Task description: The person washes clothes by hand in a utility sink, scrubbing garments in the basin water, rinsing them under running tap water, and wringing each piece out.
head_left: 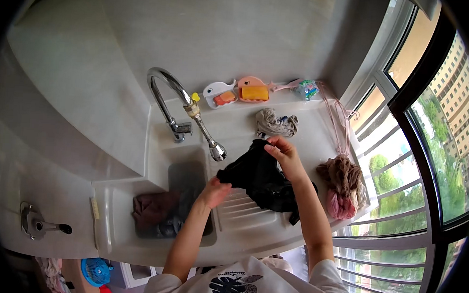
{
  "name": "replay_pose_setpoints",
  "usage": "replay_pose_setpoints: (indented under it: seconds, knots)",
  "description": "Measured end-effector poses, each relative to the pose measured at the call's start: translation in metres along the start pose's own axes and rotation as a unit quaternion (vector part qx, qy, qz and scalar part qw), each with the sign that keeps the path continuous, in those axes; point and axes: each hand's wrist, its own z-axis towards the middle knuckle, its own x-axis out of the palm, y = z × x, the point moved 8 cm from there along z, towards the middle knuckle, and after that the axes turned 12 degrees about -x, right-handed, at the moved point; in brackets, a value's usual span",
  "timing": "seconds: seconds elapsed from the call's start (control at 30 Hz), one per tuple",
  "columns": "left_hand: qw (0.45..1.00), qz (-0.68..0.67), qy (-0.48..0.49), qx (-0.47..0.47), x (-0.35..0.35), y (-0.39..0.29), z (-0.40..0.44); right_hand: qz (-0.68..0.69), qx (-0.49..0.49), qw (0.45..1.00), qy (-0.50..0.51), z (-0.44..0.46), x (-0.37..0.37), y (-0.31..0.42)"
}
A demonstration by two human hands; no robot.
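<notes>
A black cloth [259,175] is stretched between my two hands above the ribbed washboard part [236,208] of the sink counter. My left hand [215,192] is closed on its left edge, near the basin. Higher up, my right hand [283,151] pinches the top edge of the cloth. The lower right part of the cloth hangs bunched by my right forearm. In the basin [214,228] to the left, a dark maroon cloth [155,209] lies in water beside a dark grey one [171,226].
The chrome faucet [166,73] arches over the basin. Behind are a grey cloth [276,123], a white soap dish [212,89] and a pink one [247,82]. Brown and pink cloths [341,177] and pink hangers [339,118] lie at right by the window. A brush [95,208] is left.
</notes>
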Motion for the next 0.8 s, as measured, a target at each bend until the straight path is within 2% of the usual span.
replay_pose_setpoints:
  seconds: [0.07,0.1,0.13,0.17,0.2,0.27,0.3,0.37,0.4,0.47,0.5,0.53,0.57,0.67,0.73,0.8]
  knots:
    - [0.999,0.021,0.002,0.031,-0.022,-0.008,-0.011,-0.068,-0.052,0.996,0.005,0.005,0.010,0.009]
    - [0.995,-0.087,0.034,0.035,-0.019,-0.017,-0.017,-0.066,-0.053,0.996,0.007,0.005,0.016,0.008]
    - [0.978,-0.192,0.068,0.038,-0.014,-0.026,-0.019,-0.136,-0.024,0.990,0.020,0.004,0.019,0.002]
    - [0.974,-0.191,0.112,0.045,-0.002,-0.033,-0.024,-0.206,0.005,0.978,0.031,0.003,0.022,-0.003]
    - [0.974,-0.191,0.112,0.047,-0.005,-0.029,-0.022,-0.205,0.004,0.978,0.032,0.005,0.027,-0.006]
    - [0.982,-0.173,0.072,0.039,-0.015,-0.012,-0.019,-0.070,0.038,0.997,-0.001,0.005,0.036,-0.017]
    - [0.994,-0.108,0.028,0.019,-0.016,-0.004,-0.015,-0.070,0.039,0.997,0.002,0.006,0.041,-0.016]
    - [0.996,-0.089,0.011,-0.008,-0.013,0.008,-0.009,0.039,0.074,0.996,0.018,0.004,0.053,-0.018]
    - [0.997,-0.068,-0.004,-0.036,-0.011,0.013,-0.007,0.038,0.074,0.996,0.019,0.005,0.049,-0.018]
    - [0.997,-0.078,0.013,-0.023,-0.008,0.007,-0.010,-0.089,0.055,0.994,-0.043,0.011,0.015,-0.014]
    - [0.996,-0.078,0.020,0.035,-0.001,-0.011,-0.020,-0.050,0.046,0.994,-0.081,0.014,-0.005,-0.020]
    - [0.992,-0.078,0.027,0.093,0.002,-0.028,-0.031,0.019,0.078,0.990,-0.115,0.016,-0.024,-0.025]
    - [0.995,-0.042,-0.024,0.082,-0.008,-0.033,-0.042,0.068,0.070,0.982,-0.161,0.018,-0.041,-0.026]
    - [0.992,-0.025,-0.049,0.113,-0.045,-0.038,-0.046,0.135,0.055,0.960,-0.237,0.021,-0.067,-0.017]
    - [0.992,0.018,-0.081,0.096,-0.064,-0.029,-0.039,0.055,0.083,0.974,-0.201,0.015,-0.064,-0.045]
    - [0.978,-0.063,-0.176,0.088,-0.075,-0.020,-0.032,-0.146,0.039,0.985,-0.080,0.013,-0.048,-0.073]
